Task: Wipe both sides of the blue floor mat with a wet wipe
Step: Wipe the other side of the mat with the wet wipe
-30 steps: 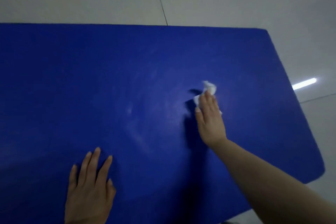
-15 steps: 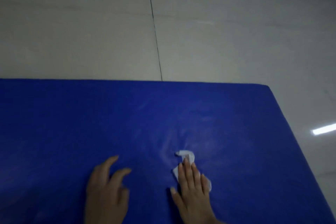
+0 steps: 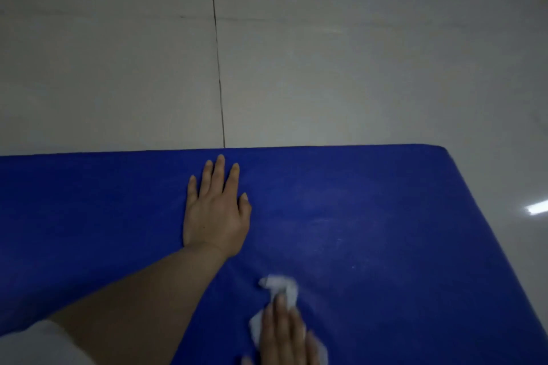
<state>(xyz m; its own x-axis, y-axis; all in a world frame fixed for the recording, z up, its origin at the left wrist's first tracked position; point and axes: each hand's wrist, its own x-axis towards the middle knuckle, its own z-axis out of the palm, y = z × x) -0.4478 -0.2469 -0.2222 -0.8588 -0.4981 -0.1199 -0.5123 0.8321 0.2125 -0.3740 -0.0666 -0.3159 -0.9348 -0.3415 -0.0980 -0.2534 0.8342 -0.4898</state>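
The right hand (image 3: 286,335) lies with straight fingers flat on top of the wet wipe (image 3: 281,290), pressing it onto the blue floor mat (image 3: 385,231) near the mat's near edge; the crumpled front of the wipe sticks out beyond the fingertips. The left hand (image 3: 215,210) rests palm down with fingers spread and straight, holding nothing, its fingertips just short of the mat's far edge. The two hands are well apart.

The mat lies flat on the tiled floor (image 3: 326,68), its far right corner in view. Faint pale streaks on the surface between the hands and that corner suggest this upper face is partly wiped. I judge the first side to be in progress: the left part of the mat shows no such streaks, and nothing shows the underside, so turning the mat and wiping the other face looks not yet done.

Counted: two hands, one wipe, one mat.
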